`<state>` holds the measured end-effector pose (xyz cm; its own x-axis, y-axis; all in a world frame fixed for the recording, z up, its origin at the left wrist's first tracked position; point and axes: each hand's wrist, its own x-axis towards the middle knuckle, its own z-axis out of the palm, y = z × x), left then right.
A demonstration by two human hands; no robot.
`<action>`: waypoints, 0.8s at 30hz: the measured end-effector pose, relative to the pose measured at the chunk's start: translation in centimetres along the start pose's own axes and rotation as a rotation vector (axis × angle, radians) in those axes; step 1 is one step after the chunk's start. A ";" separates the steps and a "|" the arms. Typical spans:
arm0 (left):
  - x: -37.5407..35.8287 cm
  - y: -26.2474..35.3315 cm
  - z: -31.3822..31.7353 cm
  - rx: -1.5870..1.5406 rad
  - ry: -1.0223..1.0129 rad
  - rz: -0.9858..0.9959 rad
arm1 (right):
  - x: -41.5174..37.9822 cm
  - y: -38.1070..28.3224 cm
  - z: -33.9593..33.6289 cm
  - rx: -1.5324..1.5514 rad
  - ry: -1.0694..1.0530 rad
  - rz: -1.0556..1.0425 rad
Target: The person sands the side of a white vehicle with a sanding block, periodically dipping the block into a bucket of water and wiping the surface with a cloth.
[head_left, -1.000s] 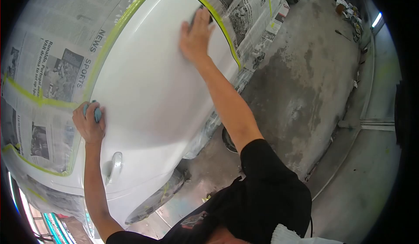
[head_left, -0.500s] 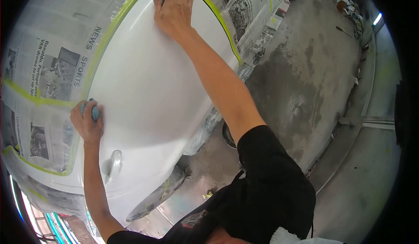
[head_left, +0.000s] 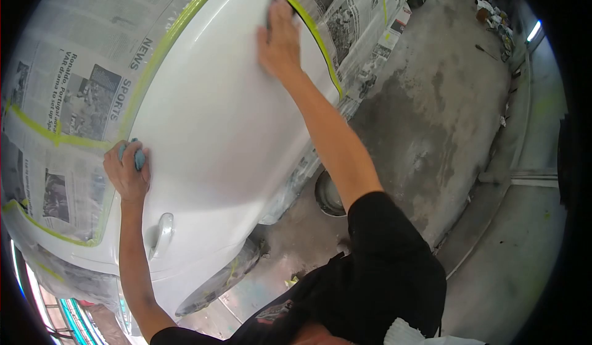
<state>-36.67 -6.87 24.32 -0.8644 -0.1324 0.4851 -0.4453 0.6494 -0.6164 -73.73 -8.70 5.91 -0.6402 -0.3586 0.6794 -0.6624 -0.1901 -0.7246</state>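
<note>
Left hand (head_left: 128, 173) and right hand (head_left: 280, 47) are well apart on a glossy white, curved car door (head_left: 209, 141), bordered by yellow-green masking tape (head_left: 316, 34) and printed grey newspaper (head_left: 95, 95). The left curls around a soft light-blue wad (head_left: 140, 158); the right, blurred, lies over a dark pad (head_left: 271, 12), its grip impossible to tell.

Between the left hand (head_left: 127, 172) and right hand (head_left: 282, 47), the door (head_left: 206, 116) leaves a wide, smooth stretch to pass over. The handle (head_left: 163, 235) juts out near the left forearm (head_left: 134, 246), blocking a low sweep. The right arm (head_left: 343, 147) bars part of the door's right edge.
</note>
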 end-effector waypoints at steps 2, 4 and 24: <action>0.1 0.3 -0.3 -0.010 -0.001 0.003 | -2.9 0.4 -0.2 -0.058 0.039 0.129; 0.1 0.1 -0.3 -0.013 -0.007 0.004 | -1.2 -1.0 1.1 0.033 0.069 0.015; -0.4 -0.4 0.0 -0.044 0.009 -0.016 | -3.5 -9.4 2.0 0.050 0.016 -0.291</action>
<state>-36.16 -7.08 24.41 -0.8552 -0.1360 0.5002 -0.4478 0.6797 -0.5809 -64.50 -7.47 10.07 -0.4327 -0.2678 0.8608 -0.7991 -0.3282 -0.5037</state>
